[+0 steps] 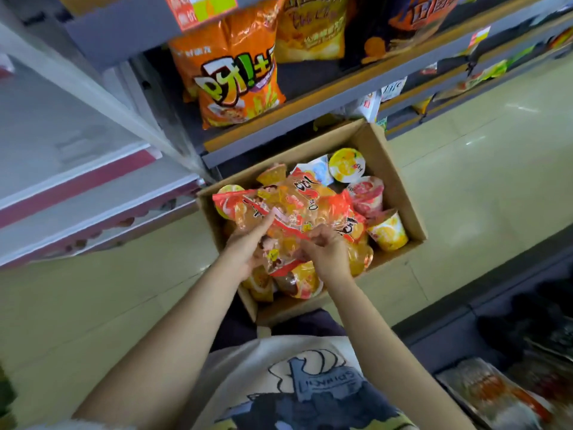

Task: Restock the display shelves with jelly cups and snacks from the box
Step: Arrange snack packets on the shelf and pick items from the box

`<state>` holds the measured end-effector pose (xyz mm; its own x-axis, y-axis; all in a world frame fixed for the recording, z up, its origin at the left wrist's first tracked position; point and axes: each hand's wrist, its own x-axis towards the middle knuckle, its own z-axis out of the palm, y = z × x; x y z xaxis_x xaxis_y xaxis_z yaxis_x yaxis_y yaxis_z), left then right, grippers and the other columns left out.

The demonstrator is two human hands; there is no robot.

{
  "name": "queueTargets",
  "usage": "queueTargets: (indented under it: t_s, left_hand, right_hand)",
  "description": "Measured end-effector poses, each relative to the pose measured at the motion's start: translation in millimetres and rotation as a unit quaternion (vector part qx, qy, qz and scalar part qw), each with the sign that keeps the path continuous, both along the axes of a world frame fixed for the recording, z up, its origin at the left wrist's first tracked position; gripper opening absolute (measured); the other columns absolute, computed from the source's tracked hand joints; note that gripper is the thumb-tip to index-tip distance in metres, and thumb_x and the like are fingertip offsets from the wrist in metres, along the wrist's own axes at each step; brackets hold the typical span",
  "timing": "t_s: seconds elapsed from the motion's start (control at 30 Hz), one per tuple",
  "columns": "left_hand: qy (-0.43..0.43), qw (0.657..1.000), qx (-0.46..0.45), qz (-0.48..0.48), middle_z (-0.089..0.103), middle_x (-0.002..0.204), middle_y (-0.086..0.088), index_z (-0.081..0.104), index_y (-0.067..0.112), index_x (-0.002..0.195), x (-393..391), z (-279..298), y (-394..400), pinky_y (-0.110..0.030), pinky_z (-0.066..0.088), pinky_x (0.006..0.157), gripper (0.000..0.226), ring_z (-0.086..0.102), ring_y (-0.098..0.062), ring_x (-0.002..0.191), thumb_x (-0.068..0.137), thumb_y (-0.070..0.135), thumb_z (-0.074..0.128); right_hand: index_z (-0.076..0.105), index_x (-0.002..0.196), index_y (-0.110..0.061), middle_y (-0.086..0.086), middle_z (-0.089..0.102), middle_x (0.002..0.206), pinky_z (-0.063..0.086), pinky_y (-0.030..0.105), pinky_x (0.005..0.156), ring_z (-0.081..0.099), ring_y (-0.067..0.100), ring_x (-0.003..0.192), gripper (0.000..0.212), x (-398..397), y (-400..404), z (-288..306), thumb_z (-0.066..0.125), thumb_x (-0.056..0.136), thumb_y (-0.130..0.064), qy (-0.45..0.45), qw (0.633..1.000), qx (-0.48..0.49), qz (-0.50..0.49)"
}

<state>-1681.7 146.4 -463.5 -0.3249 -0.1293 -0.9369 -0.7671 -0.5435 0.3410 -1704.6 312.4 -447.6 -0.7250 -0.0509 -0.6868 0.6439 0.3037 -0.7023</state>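
Observation:
An open cardboard box (pixel 400 181) stands on the floor below the shelves, holding several jelly cups and bags. On top lies a clear red-and-orange bag of jellies (pixel 297 206). My left hand (pixel 248 246) holds the bag's near left side, thumb on top and fingers beneath. My right hand (pixel 325 249) pinches the bag's near edge with curled fingers. Loose cups sit at the box's right: a yellow-lidded cup (pixel 346 164), a pink cup (pixel 367 193) and a yellow cup (pixel 389 232).
Grey display shelves (pixel 279 141) rise behind the box, with an orange snack bag (pixel 229 72) and other chip bags on them. A white and pink cabinet (pixel 77 187) stands to the left. Packaged goods (pixel 496 395) lie at the lower right. The floor is pale tile.

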Motion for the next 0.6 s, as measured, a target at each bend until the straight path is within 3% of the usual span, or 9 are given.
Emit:
queueTargets:
  t_s: [0.13, 0.27, 0.37, 0.43, 0.53, 0.6]
  left_hand:
    - [-0.054, 0.997, -0.060, -0.008, 0.061, 0.131, -0.001, 0.045, 0.031, 0.140, -19, 9, 19, -0.055, 0.051, 0.099, 0.129, 0.062, -0.028, 0.116, 0.027, 0.069, 0.093]
    - [-0.072, 0.992, -0.105, 0.016, 0.058, 0.130, -0.004, 0.046, 0.019, 0.140, -23, 7, 32, -0.051, 0.049, 0.102, 0.094, 0.059, -0.029, 0.121, 0.062, 0.046, 0.092]
    - [-0.051, 0.992, -0.105, 0.039, 0.063, 0.127, -0.001, 0.050, 0.019, 0.137, -17, -1, 29, -0.051, 0.052, 0.098, 0.084, 0.063, -0.028, 0.115, 0.065, 0.027, 0.093]
    - [-0.034, 0.994, -0.091, 0.040, 0.067, 0.125, -0.003, 0.053, 0.025, 0.136, -15, -3, 24, -0.052, 0.054, 0.096, 0.089, 0.065, -0.027, 0.113, 0.058, 0.026, 0.097]
    - [-0.012, 0.996, -0.082, 0.015, 0.073, 0.114, 0.001, 0.062, 0.031, 0.123, -14, -13, 13, -0.051, 0.058, 0.087, 0.094, 0.072, -0.025, 0.100, 0.038, 0.036, 0.101]
    - [0.000, 0.996, -0.091, -0.015, 0.075, 0.108, 0.004, 0.063, 0.032, 0.119, -10, -6, 7, -0.048, 0.059, 0.086, 0.081, 0.073, -0.023, 0.097, 0.047, 0.033, 0.100]
  right_hand:
    - [0.062, 0.088, -0.012, 0.017, 0.074, 0.088, 0.060, 0.049, 0.079, 0.074, 0.029, 0.080, 0.017, 1, -1, -2, 0.077, 0.084, -0.005, -0.006, 0.999, -0.005, 0.033]
    - [0.064, 0.098, -0.010, 0.008, 0.077, 0.089, 0.060, 0.046, 0.081, 0.075, 0.024, 0.083, 0.029, 3, 1, 0, 0.083, 0.079, -0.020, -0.025, 0.998, -0.037, 0.051]
    - [0.062, 0.107, -0.003, 0.009, 0.077, 0.089, 0.059, 0.042, 0.085, 0.075, 0.023, 0.084, 0.036, 8, 3, 1, 0.079, 0.083, -0.024, -0.043, 0.996, -0.076, 0.034]
    - [0.058, 0.114, -0.003, 0.012, 0.077, 0.091, 0.059, 0.040, 0.086, 0.075, 0.025, 0.086, 0.038, 11, 4, 3, 0.076, 0.087, -0.022, -0.064, 0.990, -0.115, -0.043]
    - [0.042, 0.126, -0.005, 0.022, 0.070, 0.105, 0.058, 0.044, 0.090, 0.073, 0.034, 0.094, 0.055, 5, 7, 2, 0.076, 0.087, -0.026, -0.138, 0.950, -0.171, -0.224]
    - [0.038, 0.132, -0.001, 0.021, 0.063, 0.113, 0.059, 0.039, 0.088, 0.071, 0.032, 0.098, 0.067, -5, 10, 2, 0.075, 0.087, -0.034, -0.178, 0.936, -0.174, -0.250]
